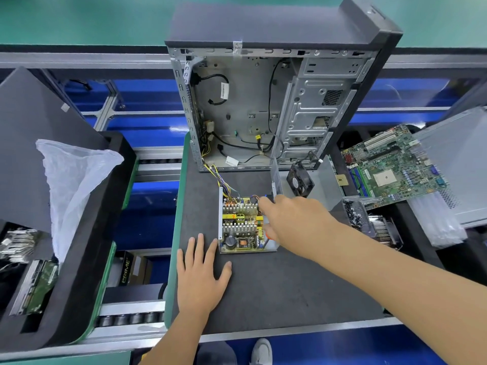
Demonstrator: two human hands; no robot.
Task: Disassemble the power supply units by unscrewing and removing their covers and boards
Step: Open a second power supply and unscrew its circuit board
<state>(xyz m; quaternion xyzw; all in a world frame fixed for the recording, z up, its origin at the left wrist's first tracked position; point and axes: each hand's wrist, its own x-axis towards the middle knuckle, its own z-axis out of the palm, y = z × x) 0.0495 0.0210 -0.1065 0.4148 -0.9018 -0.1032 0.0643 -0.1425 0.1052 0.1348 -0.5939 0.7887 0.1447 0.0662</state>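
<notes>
At the far left of the frame, a dark foam-lined tray (87,259) holds a crumpled clear plastic bag (71,185), with a hard drive (37,285) lying below it in the lower left corner. Just left of centre, low in the frame, the left hand (201,275) lies flat on a dark work mat (276,285), fingers spread and straight, gripping nothing; its fingertips sit just beside the near left corner of the power supply unit (243,223). That unit sits in the middle of the frame on the mat, its cover off, showing a yellow circuit board (241,219) with silver heat sinks, a black capacitor and copper coils. A bundle of coloured wires (218,177) runs from its upper left corner up into an open computer case (263,109) that stands at upper centre. The right hand (292,219) reaches in from the lower right and covers the unit's right edge, index finger extended over the board's upper right corner. Whether its other fingers pinch anything cannot be told. Right of the hand lie a black fan (300,180), a clear tub of screws (355,214) and a green motherboard (392,164).
</notes>
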